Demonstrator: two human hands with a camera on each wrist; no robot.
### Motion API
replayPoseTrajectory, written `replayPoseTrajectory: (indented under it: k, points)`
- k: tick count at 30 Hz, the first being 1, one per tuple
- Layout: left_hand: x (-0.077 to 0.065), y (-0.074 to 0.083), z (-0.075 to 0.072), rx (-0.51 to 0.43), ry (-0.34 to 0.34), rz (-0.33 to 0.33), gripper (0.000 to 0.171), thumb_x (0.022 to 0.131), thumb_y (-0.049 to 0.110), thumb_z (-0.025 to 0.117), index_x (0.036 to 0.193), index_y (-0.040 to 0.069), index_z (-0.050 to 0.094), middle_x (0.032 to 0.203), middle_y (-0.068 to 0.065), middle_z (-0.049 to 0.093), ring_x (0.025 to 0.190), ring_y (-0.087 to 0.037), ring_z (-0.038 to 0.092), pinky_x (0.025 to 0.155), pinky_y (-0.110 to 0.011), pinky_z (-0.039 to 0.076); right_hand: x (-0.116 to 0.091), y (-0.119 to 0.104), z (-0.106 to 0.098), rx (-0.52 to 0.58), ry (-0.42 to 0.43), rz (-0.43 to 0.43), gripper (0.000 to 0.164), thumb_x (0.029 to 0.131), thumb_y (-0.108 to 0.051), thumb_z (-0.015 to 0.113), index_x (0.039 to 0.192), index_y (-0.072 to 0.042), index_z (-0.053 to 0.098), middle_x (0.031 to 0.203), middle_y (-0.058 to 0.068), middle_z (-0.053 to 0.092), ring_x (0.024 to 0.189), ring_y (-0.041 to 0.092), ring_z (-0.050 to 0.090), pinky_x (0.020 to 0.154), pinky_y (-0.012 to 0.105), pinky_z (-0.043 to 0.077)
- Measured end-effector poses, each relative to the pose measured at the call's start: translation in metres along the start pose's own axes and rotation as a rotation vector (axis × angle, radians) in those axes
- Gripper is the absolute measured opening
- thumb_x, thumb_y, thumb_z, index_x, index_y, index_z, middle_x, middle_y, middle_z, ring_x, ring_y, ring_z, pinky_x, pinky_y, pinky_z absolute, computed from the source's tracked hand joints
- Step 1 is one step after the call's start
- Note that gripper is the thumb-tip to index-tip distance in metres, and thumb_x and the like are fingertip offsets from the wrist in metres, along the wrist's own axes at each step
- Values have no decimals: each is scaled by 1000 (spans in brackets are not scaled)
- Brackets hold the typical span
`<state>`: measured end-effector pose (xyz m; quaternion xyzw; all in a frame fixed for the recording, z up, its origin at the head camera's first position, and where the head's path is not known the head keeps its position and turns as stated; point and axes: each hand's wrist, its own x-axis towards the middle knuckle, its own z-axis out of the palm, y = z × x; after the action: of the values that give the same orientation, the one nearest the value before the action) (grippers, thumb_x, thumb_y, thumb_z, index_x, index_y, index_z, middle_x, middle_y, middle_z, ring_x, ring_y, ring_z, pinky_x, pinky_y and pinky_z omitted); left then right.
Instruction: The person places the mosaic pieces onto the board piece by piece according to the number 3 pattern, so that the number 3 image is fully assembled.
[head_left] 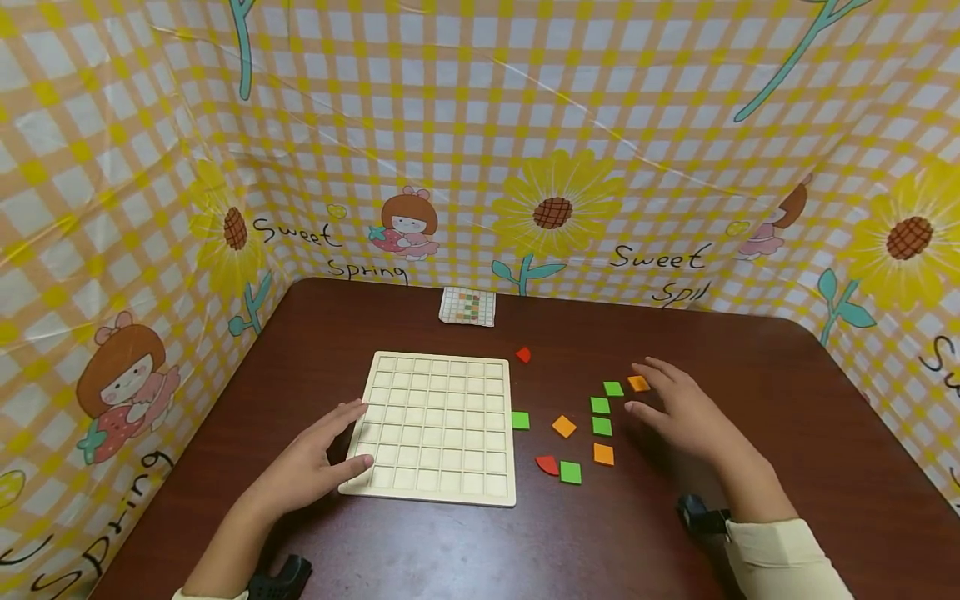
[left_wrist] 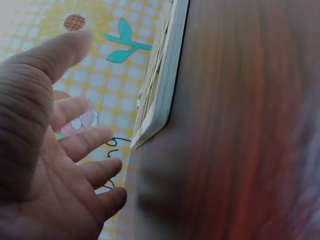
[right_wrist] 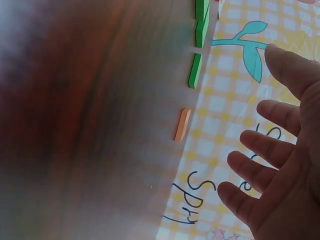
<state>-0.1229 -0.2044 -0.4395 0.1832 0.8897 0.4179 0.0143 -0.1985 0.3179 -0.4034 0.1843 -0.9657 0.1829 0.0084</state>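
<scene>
Brown table bears a grid board touched by the flat left hand; right hand spread by tiles.

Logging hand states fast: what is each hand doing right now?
Left hand: open, fingers straight, by the wooden grid board edge, holding nothing.
Right hand: open, fingers spread next to an orange tile, holding nothing.

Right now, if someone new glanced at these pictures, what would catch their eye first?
Probably the pale wooden grid board in the middle of the dark table, with the left hand resting at its left edge. To its right lies a scatter of green, orange and red tiles, the right hand open just beside them. Behind stands a loud yellow checked backdrop with sunflowers.
</scene>
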Motion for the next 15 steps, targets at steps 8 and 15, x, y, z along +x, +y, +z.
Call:
replayPoseTrajectory:
  k: [8, 15]
  points:
    - [-2, -8, 5, -31, -22, -24, 74, 89, 35, 76, 149, 5, 45, 153, -16, 41, 142, -39, 34, 109, -62, 31, 12, 14, -2, 55, -19, 4, 58, 96, -23, 67, 142, 7, 46, 143, 30, 42, 129, 50, 41, 101, 68, 34]
    - [-2, -11, 6, -45, -34, -2, 65, 88, 33, 77, 143, 7, 53, 149, -10, 47, 142, -37, 35, 112, -62, 25, 18, 29, 1, 71, -81, 12, 53, 96, -19, 67, 139, 6, 49, 138, 30, 48, 127, 49, 44, 101, 67, 35]
